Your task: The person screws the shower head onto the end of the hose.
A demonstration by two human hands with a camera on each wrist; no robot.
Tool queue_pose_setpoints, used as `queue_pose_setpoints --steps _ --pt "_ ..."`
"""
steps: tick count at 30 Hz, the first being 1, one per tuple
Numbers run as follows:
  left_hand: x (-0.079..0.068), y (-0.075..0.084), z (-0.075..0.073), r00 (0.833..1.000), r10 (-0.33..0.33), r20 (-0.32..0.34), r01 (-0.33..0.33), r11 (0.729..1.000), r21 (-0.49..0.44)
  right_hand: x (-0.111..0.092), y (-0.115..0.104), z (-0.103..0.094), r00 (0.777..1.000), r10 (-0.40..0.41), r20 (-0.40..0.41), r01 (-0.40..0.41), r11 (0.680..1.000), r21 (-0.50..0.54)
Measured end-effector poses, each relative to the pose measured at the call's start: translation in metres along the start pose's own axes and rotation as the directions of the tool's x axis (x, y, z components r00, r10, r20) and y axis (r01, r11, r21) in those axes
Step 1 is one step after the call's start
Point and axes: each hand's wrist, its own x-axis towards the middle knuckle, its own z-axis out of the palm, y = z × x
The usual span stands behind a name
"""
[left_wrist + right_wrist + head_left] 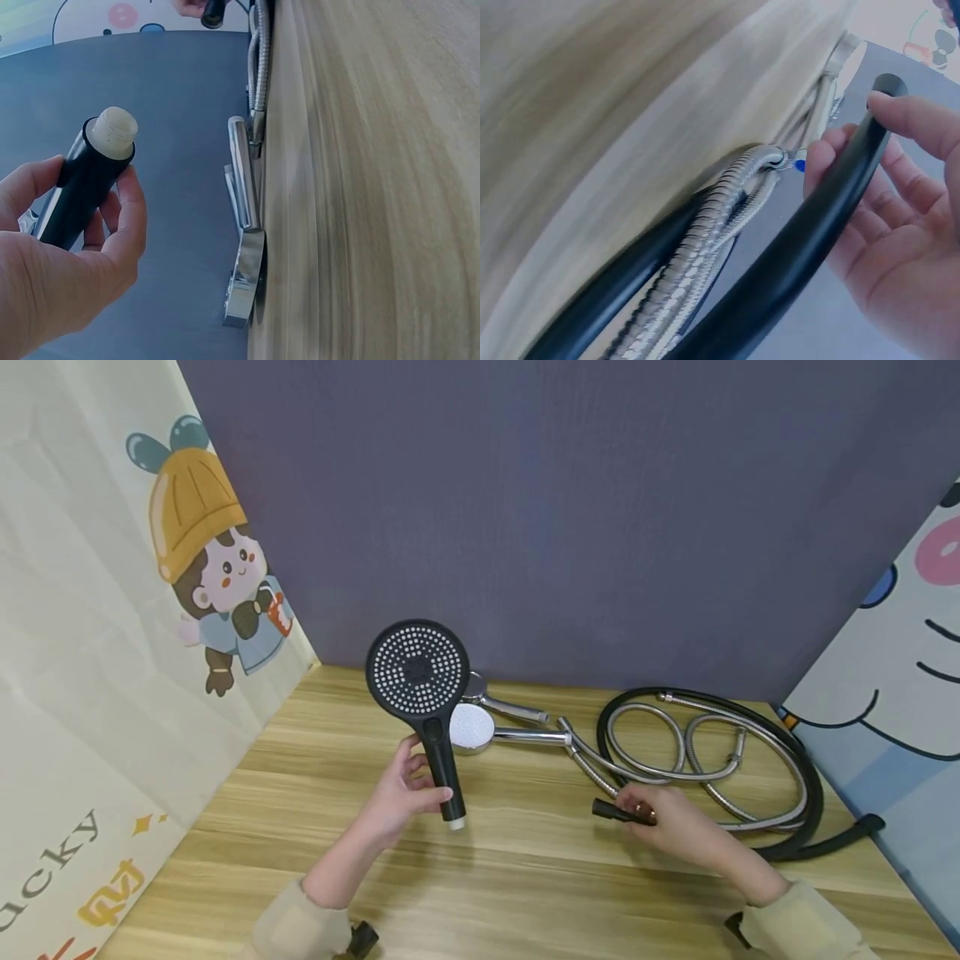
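A black hand shower head [417, 667] is held up over the table, its round spray face towards the head camera. My left hand [401, 795] grips its handle, with fingers behind and thumb across the lower part. A white threaded stub [116, 129] sticks out of the handle's end in the left wrist view. On the other side, my right hand [670, 823] pinches a black shower hose [802, 240] near its end fitting [611, 811]. That fitting points left towards the shower head, with a gap between the two.
Two chrome shower heads [471, 728] lie on the wooden table [510, 877] behind the hands. Metal hoses [720, 202] lie coiled at the right, within the rest of the black hose [813, 793]. A dark grey panel [562, 527] rises at the back.
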Motion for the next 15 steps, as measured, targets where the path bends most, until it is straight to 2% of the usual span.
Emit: queue_pose_setpoints --steps 8,15 --pt "0.002 0.003 0.003 1.0 0.008 -0.021 -0.008 0.999 -0.041 0.007 -0.019 -0.004 0.995 0.032 -0.099 -0.032 0.999 0.001" --pt "0.006 0.002 0.011 0.998 0.03 -0.051 -0.034 0.996 -0.081 0.012 -0.035 -0.004 0.972 0.059 -0.228 -0.059 0.998 0.006"
